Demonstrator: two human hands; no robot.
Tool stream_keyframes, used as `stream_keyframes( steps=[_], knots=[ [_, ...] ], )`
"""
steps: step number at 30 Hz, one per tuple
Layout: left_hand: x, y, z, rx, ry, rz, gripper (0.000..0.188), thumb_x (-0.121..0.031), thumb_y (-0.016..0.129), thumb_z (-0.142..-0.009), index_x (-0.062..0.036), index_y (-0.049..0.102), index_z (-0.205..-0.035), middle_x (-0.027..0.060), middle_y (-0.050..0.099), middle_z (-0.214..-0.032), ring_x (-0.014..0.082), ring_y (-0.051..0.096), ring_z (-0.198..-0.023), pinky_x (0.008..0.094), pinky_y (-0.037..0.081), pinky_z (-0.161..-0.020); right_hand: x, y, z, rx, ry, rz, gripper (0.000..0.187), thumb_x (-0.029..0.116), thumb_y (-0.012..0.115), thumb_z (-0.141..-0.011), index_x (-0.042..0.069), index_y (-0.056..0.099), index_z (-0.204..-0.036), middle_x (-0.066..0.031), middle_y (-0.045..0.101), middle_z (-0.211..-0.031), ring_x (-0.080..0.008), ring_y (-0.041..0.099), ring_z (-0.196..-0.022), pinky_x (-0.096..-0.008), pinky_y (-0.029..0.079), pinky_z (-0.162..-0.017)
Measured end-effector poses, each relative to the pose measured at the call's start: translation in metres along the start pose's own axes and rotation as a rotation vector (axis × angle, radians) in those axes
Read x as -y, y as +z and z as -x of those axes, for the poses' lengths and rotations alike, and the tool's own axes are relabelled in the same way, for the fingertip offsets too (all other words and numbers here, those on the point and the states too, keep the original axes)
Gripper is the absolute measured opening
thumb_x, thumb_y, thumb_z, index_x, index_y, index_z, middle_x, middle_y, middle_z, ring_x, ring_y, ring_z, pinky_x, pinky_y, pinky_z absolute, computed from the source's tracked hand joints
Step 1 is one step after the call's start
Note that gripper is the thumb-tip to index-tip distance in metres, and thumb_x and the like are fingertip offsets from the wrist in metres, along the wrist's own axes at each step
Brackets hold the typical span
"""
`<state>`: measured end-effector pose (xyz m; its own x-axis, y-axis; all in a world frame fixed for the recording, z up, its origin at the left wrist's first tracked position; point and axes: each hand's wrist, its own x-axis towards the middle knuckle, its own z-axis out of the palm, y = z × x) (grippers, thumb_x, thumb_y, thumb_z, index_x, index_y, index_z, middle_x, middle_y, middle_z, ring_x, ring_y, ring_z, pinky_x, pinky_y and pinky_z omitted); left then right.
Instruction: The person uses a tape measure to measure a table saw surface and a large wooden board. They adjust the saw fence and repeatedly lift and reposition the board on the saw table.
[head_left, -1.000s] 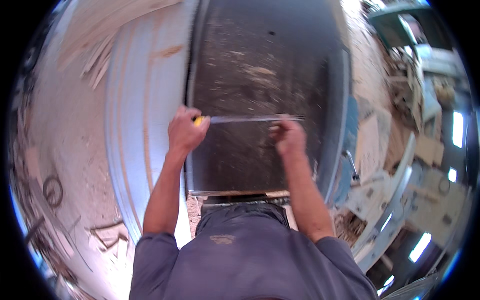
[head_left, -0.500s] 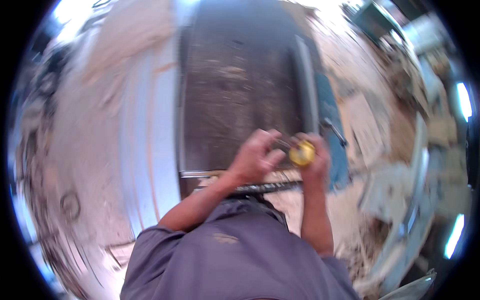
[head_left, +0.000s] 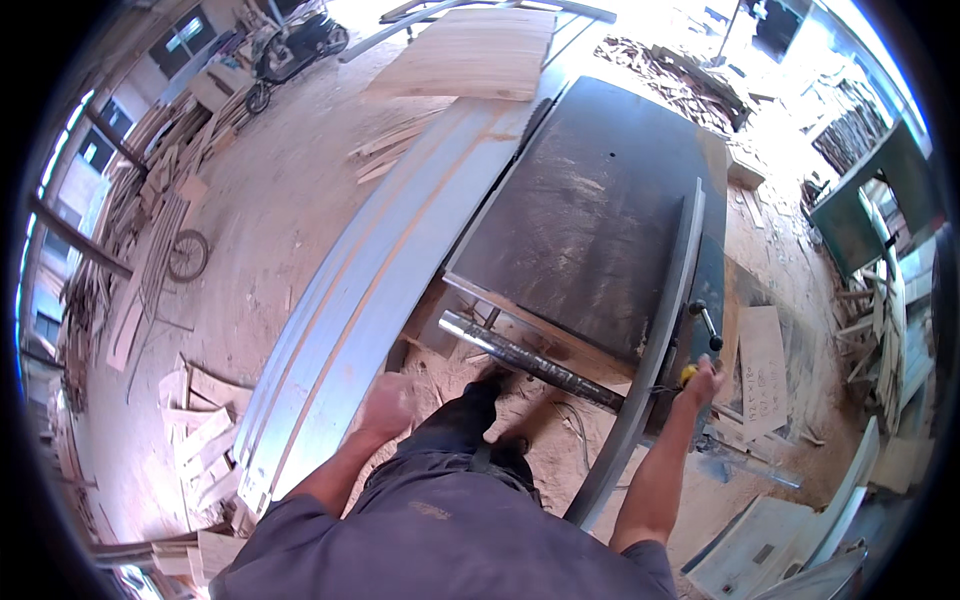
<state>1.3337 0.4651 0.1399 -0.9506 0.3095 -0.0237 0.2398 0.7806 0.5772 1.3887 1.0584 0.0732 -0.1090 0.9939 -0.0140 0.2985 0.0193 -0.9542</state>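
Note:
My right hand (head_left: 706,380) is closed around a small yellow tape measure (head_left: 688,374), mostly covered by the fingers. It is beside the long grey fence (head_left: 664,300) of a table saw, just below a black crank handle (head_left: 709,326). My left hand (head_left: 388,405) hangs in the air near the silvery sliding table (head_left: 365,285), smeared by motion, so its fingers cannot be made out. Between the two hands lies the saw's dark metal top (head_left: 585,210), with a round metal rail (head_left: 530,362) along its near edge.
A wide wooden panel (head_left: 470,55) rests at the far end of the sliding table. Wood offcuts (head_left: 205,440) lie on the floor at left. A pale board with handwriting (head_left: 763,370) is at right, and a motor scooter (head_left: 295,50) stands far left.
My hands have moved apart: the right went right to the fence with the tape measure, the left swung down and left. The view has turned, with the saw now slanting away to the right.

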Motion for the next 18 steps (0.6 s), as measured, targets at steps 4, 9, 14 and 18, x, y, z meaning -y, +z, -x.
stream_keyframes(
  steps=[4, 9, 14, 18],
  knots=[
    [0.066, -0.025, 0.08, -0.294, -0.155, -0.127, 0.041, -0.011, 0.073, -0.076, -0.0013, 0.064, -0.115, 0.0194, 0.062, -0.112, 0.0382, 0.055, -0.107, 0.046, 0.046, -0.095, 0.001, 0.012, 0.008, 0.086, -0.295, 0.472, 0.083, 0.036, 0.079, -0.073, -0.005, 0.047, -0.138, -0.0228, 0.056, -0.135, -0.0388, 0.054, -0.124, -0.0437, 0.041, -0.106],
    [0.077, -0.034, 0.153, -0.371, -0.331, -0.126, 0.043, -0.009, 0.073, -0.075, -0.0006, 0.063, -0.116, 0.0186, 0.06, -0.114, 0.0389, 0.053, -0.11, 0.0465, 0.046, -0.094, 0.01, -0.009, 0.024, 0.088, -0.358, 0.638, 0.084, 0.027, 0.075, -0.077, -0.008, 0.039, -0.143, -0.0296, 0.045, -0.145, -0.0394, 0.041, -0.137, -0.0436, 0.03, -0.116],
    [0.079, -0.016, 0.24, -0.416, -0.378, -0.036, 0.039, -0.01, 0.07, -0.078, -0.0011, 0.063, -0.115, 0.0187, 0.061, -0.114, 0.0391, 0.055, -0.11, 0.0465, 0.047, -0.095, 0.064, -0.052, 0.128, 0.256, -0.493, 0.42, 0.066, 0.01, 0.068, -0.082, -0.007, 0.044, -0.141, -0.0262, 0.051, -0.14, -0.0384, 0.051, -0.129, -0.0423, 0.038, -0.11],
    [0.072, -0.02, 0.299, -0.269, -0.411, 0.038, 0.04, -0.012, 0.067, -0.081, -0.0075, 0.062, -0.12, 0.0164, 0.058, -0.121, 0.0364, 0.052, -0.12, 0.046, 0.046, -0.099, 0.065, -0.054, 0.242, 0.462, -0.46, 0.261, 0.047, 0.0, 0.06, -0.087, -0.008, 0.053, -0.132, -0.0193, 0.06, -0.128, -0.0297, 0.06, -0.115, -0.0376, 0.046, -0.1]
  ],
)
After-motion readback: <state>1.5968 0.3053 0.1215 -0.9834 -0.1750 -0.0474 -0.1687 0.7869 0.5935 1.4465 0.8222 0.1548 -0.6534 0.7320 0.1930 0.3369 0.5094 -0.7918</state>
